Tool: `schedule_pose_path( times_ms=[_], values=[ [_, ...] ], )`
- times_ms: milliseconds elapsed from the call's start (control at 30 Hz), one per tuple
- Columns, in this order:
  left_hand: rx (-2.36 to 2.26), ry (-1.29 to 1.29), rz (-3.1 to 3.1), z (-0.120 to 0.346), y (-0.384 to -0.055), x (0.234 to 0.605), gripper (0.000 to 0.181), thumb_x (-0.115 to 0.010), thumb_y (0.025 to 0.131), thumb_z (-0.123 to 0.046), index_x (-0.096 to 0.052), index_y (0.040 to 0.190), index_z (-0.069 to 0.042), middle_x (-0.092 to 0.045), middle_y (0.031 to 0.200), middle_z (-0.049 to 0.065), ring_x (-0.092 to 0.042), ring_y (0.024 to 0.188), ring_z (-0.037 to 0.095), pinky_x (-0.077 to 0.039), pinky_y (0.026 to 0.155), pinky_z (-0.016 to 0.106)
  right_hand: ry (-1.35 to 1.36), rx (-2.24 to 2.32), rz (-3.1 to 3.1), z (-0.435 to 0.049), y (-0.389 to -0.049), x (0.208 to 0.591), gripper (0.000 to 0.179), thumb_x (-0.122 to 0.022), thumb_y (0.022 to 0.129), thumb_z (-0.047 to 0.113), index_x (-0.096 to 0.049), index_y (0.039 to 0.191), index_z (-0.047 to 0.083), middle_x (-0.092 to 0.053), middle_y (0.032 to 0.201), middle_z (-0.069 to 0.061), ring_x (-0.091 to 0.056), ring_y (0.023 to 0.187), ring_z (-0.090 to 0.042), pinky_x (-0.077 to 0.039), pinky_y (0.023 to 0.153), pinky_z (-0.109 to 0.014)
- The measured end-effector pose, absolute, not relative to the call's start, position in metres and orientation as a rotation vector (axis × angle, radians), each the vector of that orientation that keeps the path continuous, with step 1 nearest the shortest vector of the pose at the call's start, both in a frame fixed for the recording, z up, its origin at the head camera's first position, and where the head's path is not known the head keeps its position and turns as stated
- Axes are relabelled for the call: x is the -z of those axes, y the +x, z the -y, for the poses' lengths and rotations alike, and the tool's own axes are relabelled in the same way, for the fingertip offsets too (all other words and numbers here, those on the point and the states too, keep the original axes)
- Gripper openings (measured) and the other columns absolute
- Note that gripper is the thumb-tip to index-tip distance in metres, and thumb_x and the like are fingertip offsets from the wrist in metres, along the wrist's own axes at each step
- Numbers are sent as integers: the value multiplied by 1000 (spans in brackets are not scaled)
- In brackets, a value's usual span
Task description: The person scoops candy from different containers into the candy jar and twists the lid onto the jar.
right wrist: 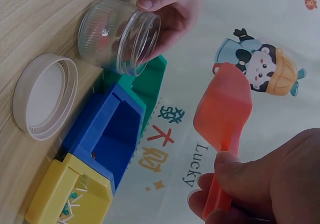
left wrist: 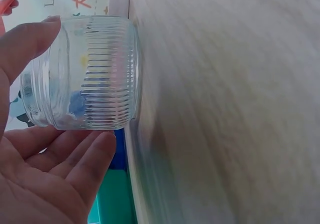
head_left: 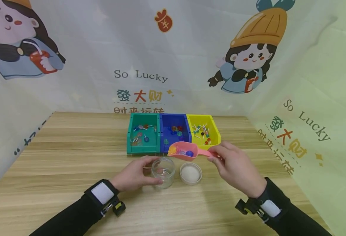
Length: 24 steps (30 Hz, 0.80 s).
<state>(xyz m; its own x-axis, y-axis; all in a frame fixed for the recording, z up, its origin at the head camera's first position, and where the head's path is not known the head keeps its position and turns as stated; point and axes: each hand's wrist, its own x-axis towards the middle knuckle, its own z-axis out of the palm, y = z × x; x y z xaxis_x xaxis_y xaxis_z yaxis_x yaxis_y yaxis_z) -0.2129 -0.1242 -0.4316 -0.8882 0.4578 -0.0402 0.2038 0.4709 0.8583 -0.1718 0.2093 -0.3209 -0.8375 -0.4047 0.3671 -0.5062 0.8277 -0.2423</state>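
Note:
In the head view my left hand (head_left: 135,173) holds a clear glass jar (head_left: 164,177), thumb on its near side and fingers on the far side. The jar stands upright and uncapped on the table; its ribbed wall fills much of the left wrist view. My right hand (head_left: 240,166) pinches the handle of a pink scoop (head_left: 203,152). Yellow and blue-purple small pieces lie in the scoop, which is raised just beyond and to the right of the jar mouth. A white lid (head_left: 191,173) lies on the table right of the jar.
Behind the jar, three joined bins stand in a row: green (head_left: 143,150), blue (head_left: 173,118) and yellow (head_left: 203,120). Each contains small coloured pieces; pins with white shafts show in the yellow one. A printed cloth (head_left: 190,49) walls the wooden table (head_left: 81,144) at the back and sides.

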Motion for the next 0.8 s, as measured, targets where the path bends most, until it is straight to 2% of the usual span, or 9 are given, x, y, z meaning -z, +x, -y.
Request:
schedule_pose_path(
  times_ms=[333, 800],
  values=[
    [-1370, 616, -2469, 126, -214, 432, 79, -91, 93, -31, -55, 158, -2, -67, 145, 15, -67, 134, 35, -57, 114, 53, 726, -394, 2730, -208, -172, 321, 22, -82, 100, 16, -80, 117, 4, -73, 109, -8, -61, 87, -18, -62, 78, -33],
    [-1366, 568, -2470, 126, -215, 435, 83, -91, 93, -35, -53, 160, -3, -66, 147, 13, -65, 138, 35, -55, 117, 54, 785, -280, 2656, -202, -171, 320, 20, -86, 95, 11, -82, 114, 5, -70, 100, -5, -59, 88, -18, -62, 78, -33]
  ],
)
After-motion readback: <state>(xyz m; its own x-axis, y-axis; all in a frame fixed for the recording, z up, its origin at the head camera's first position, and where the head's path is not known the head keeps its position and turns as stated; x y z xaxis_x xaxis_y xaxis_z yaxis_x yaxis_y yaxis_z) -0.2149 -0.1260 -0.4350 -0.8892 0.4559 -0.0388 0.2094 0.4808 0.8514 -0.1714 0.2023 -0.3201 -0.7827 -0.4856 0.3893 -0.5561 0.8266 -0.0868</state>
